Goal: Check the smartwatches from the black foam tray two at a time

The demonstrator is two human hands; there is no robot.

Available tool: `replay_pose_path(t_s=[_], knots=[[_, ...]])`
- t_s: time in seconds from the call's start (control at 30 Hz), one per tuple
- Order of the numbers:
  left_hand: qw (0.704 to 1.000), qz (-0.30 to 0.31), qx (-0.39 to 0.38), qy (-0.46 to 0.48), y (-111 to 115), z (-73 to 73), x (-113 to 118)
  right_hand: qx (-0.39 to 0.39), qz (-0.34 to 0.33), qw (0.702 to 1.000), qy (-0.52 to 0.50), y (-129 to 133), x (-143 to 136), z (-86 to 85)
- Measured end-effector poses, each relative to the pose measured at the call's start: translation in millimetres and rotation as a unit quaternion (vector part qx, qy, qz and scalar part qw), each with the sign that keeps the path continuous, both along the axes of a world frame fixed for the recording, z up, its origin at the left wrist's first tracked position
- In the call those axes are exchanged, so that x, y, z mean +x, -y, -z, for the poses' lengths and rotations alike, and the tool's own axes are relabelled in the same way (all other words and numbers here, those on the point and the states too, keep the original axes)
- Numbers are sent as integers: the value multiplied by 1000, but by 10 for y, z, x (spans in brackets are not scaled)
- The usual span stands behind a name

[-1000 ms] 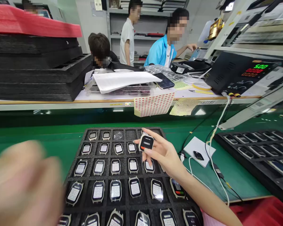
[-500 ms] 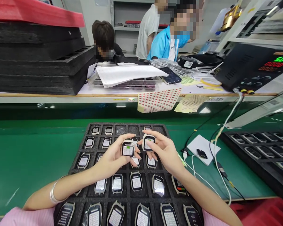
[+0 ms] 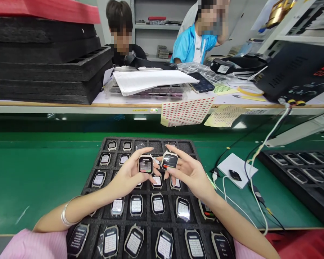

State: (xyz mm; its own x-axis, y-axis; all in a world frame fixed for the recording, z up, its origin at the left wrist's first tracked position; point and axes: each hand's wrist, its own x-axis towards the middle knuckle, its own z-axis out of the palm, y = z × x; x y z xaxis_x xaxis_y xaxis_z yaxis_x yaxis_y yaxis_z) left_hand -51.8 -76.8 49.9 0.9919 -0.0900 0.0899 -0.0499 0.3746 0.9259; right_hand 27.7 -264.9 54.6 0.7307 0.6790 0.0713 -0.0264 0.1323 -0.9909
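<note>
My left hand (image 3: 132, 169) is closed around a smartwatch (image 3: 145, 164) without a strap, its lit screen facing me. In my right hand (image 3: 187, 171) a second strapless smartwatch (image 3: 170, 160) is held, the thumb at its lower edge and a red band low on its dark screen. Both hands are above a black foam tray (image 3: 148, 226) divided into compartments. Several more watch bodies lie in it, such as a watch (image 3: 158, 203) with a white grid on its screen. My hands and forearms hide some of the compartments.
A stack of black foam trays (image 3: 43, 72) stands on the shelf at left. Right of the work tray lie a white pad (image 3: 237, 171), cables (image 3: 259, 144) and another watch tray (image 3: 297, 180). A power supply (image 3: 294, 72) sits upper right. Two people are behind the shelf.
Both held watches' screens have switched from white grids to dark displays with coloured bands. My right thumb has slid down off its screen's middle. The person in black has raised their head.
</note>
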Motion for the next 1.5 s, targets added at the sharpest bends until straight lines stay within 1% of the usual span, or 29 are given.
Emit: replay_pose_path(t_s=[0.13, 0.27, 0.33, 0.47, 0.53, 0.6, 0.73, 0.8, 0.87, 1.0, 1.2, 1.3, 1.4, 1.43, 1.47, 1.5], knots=[[1000, -8, 4, -1, 2, 13, 7, 23, -13, 1000, -17, 7, 27, 27], [999, -23, 27, -10, -2, 13, 24, 39, -22, 998, -36, 15, 50, 44], [999, -26, 34, -6, -6, 9, 28, 30, -13, 999, -30, 9, 46, 52], [999, -29, 42, 5, -4, 14, 33, 1, 29, 1000, -4, -8, 36, 78], [999, -32, 42, 8, 2, 22, 39, -6, 34, 999, 3, -7, 43, 93], [999, -36, 40, 7, 5, 29, 47, -1, 20, 1000, -1, 3, 54, 101], [998, -47, 51, 1, -9, 40, 56, 26, -37, 999, -28, 26, 54, 87], [997, -53, 59, -1, -22, 44, 55, 30, -55, 998, -30, 26, 35, 71], [997, -54, 58, 2, -32, 50, 51, 22, -48, 998, -20, 19, 12, 59], [999, -33, 33, 17, -32, 67, 49, -9, -23, 1000, 7, 12, 1, 65], [999, -32, 21, -3, -21, 90, 71, -37, -60, 997, 34, 96, 73, 85], [999, -27, 21, -9, -26, 107, 73, -84, -29, 994, 60, 204, 251, 80], [1000, -11, 25, -5, -27, 159, 103, -152, 34, 981, 119, 364, 640, 159], [1000, -3, 29, -3, -27, 187, 133, -183, 50, 970, 155, 421, 801, 214], [999, 4, 36, 0, -28, 218, 178, -219, 83, 949, 210, 477, 962, 281], [999, 9, 47, 4, -33, 252, 239, -275, 113, 912, 283, 527, 1112, 355]])
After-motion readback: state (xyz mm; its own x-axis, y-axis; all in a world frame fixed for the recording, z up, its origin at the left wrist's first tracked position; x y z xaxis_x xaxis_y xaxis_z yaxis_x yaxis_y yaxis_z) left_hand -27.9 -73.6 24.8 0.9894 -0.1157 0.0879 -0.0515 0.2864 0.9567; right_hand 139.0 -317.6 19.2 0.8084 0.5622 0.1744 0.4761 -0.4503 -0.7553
